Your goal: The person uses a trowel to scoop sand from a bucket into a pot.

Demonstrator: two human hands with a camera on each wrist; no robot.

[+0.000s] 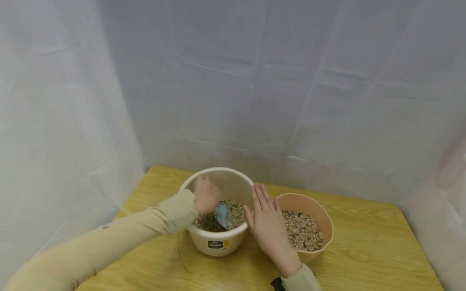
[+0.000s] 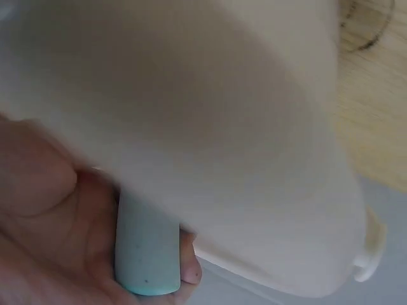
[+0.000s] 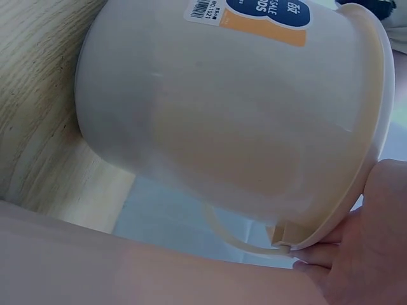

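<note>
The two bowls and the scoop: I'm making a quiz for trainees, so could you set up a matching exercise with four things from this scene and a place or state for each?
Things:
1. cream bowl
2. orange bowl
3. blue scoop
4. right hand

Places or states:
A. held in the left hand, dipping into pebbles
B. flat and open, against a cream rim
C. bears a printed label on its side
D. stands at the right, holding pebbles

Pairs: 1-C, 2-D, 3-A, 4-B
</note>
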